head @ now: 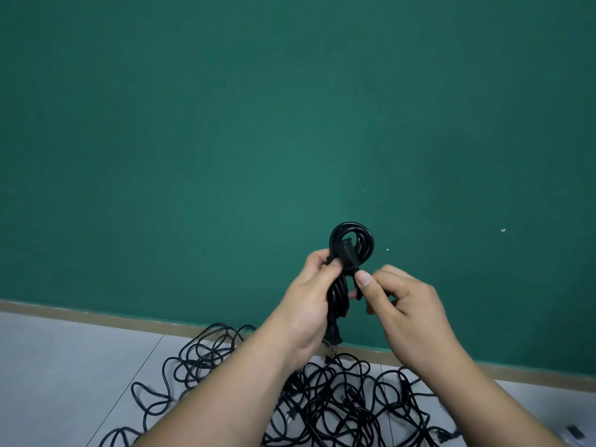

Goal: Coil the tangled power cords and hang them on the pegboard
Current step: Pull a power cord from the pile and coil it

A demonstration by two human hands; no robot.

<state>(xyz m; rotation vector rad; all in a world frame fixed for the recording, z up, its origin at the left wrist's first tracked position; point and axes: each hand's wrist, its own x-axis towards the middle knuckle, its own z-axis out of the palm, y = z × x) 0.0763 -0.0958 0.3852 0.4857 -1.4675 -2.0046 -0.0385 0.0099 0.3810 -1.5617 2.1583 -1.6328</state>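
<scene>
Coiled black cord (350,240) in both hands' grip, above tangled cords (338,404).

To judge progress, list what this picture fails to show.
Pegboard: nowhere in the head view; only the green wall shows.
Coil: its middle is hidden by the left hand and right hand gripping it.
Floor pile: partly behind both arms, cut by the bottom edge; cords uncountable.
Dark thing at the lower right: too small and blurred to name.
</scene>
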